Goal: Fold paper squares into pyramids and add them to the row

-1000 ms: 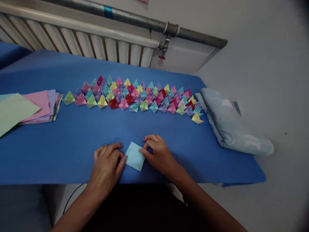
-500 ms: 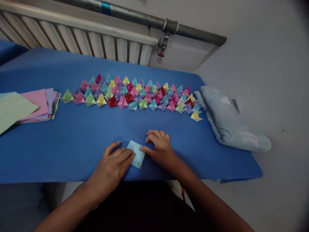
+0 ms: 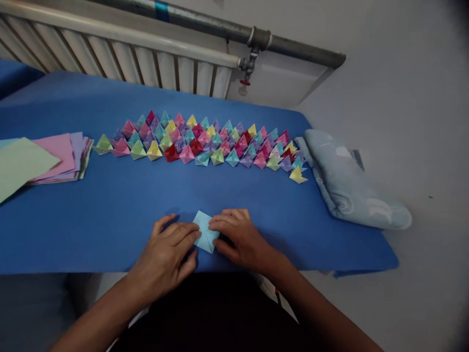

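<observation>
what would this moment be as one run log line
left hand: touching light-blue square folded paper; right hand: touching same paper; beyond: rows of multicoloured folded-paper pieces; left side: coloured flat paper sheets

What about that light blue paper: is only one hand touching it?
No, the left hand and the right hand both touch the light blue paper.

Your left hand (image 3: 164, 252) is palm down, fingertips reaching inward, little finger spread away, thumb apart below. Your right hand (image 3: 240, 238) faces it, fingers bent, thumb held clear of them. Your bare left forearm (image 3: 104, 308) and right forearm (image 3: 315, 303) slant inward toward each other.
</observation>
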`<state>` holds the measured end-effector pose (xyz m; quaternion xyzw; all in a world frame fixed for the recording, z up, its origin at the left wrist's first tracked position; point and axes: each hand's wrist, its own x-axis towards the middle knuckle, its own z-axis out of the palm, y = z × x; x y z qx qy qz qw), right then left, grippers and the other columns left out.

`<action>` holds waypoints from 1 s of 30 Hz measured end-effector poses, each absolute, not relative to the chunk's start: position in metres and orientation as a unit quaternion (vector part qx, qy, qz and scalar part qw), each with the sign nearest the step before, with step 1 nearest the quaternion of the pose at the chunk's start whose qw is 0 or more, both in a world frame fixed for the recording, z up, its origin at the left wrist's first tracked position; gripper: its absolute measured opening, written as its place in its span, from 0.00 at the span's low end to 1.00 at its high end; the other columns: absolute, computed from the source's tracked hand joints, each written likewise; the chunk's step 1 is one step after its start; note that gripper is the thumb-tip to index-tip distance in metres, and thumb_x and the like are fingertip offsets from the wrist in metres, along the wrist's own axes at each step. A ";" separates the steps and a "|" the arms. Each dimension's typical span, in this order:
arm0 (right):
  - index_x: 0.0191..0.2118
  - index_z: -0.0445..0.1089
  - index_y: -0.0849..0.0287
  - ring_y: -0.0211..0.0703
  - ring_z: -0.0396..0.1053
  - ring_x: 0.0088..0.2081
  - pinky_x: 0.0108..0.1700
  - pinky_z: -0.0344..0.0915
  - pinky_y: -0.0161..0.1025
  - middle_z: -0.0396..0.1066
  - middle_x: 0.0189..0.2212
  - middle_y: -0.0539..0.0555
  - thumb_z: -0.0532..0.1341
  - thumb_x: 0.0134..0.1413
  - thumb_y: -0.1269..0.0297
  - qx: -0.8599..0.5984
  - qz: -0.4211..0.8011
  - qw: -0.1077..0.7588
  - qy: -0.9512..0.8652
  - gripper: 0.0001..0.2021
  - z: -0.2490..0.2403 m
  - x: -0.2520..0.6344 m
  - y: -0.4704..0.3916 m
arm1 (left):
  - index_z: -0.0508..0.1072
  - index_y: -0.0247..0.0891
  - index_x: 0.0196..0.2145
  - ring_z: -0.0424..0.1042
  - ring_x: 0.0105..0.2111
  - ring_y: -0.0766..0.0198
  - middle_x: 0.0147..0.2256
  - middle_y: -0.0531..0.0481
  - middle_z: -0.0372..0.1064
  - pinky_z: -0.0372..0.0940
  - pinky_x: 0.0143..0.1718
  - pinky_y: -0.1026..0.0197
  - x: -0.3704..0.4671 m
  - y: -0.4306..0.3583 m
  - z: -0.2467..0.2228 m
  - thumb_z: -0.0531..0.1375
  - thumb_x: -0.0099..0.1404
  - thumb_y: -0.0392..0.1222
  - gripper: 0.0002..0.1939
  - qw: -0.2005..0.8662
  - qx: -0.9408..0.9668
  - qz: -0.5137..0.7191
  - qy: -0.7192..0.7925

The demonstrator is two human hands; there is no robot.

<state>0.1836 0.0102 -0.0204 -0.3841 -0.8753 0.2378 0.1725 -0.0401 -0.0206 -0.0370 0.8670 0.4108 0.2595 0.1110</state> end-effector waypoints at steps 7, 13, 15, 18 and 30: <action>0.45 0.70 0.55 0.48 0.65 0.49 0.51 0.52 0.47 0.74 0.46 0.52 0.64 0.54 0.66 -0.393 0.240 0.173 -0.870 0.12 -0.020 0.180 0.011 | 0.73 0.37 0.43 0.75 0.42 0.59 0.44 0.46 0.76 0.57 0.57 0.46 -0.039 -0.015 -0.041 0.58 0.66 0.37 0.08 0.086 0.864 0.288 0.403; 0.46 0.71 0.53 0.47 0.64 0.45 0.47 0.52 0.46 0.74 0.45 0.53 0.63 0.57 0.65 -0.392 0.208 0.151 -0.883 0.11 -0.020 0.174 0.012 | 0.73 0.39 0.44 0.75 0.42 0.60 0.44 0.48 0.76 0.58 0.56 0.47 -0.040 -0.016 -0.043 0.56 0.68 0.37 0.09 0.087 0.860 0.290 0.411; 0.46 0.72 0.52 0.48 0.63 0.46 0.48 0.51 0.47 0.73 0.45 0.53 0.61 0.59 0.64 -0.392 0.186 0.148 -0.889 0.09 -0.023 0.173 0.010 | 0.72 0.40 0.45 0.75 0.42 0.60 0.44 0.47 0.76 0.57 0.57 0.45 -0.041 -0.017 -0.042 0.56 0.68 0.37 0.09 0.094 0.857 0.289 0.415; 0.44 0.73 0.51 0.48 0.61 0.47 0.49 0.50 0.48 0.72 0.45 0.53 0.59 0.62 0.64 -0.397 0.163 0.156 -0.890 0.07 -0.028 0.173 0.008 | 0.70 0.37 0.48 0.74 0.45 0.56 0.47 0.43 0.74 0.57 0.57 0.43 -0.042 -0.018 -0.043 0.57 0.66 0.40 0.13 0.094 0.859 0.281 0.418; 0.38 0.74 0.52 0.44 0.64 0.43 0.45 0.51 0.45 0.74 0.41 0.49 0.64 0.57 0.69 -0.424 0.196 0.182 -0.865 0.05 -0.030 0.169 0.012 | 0.72 0.36 0.42 0.75 0.42 0.58 0.44 0.44 0.74 0.58 0.55 0.45 -0.044 -0.015 -0.048 0.56 0.69 0.34 0.06 0.043 0.854 0.296 0.425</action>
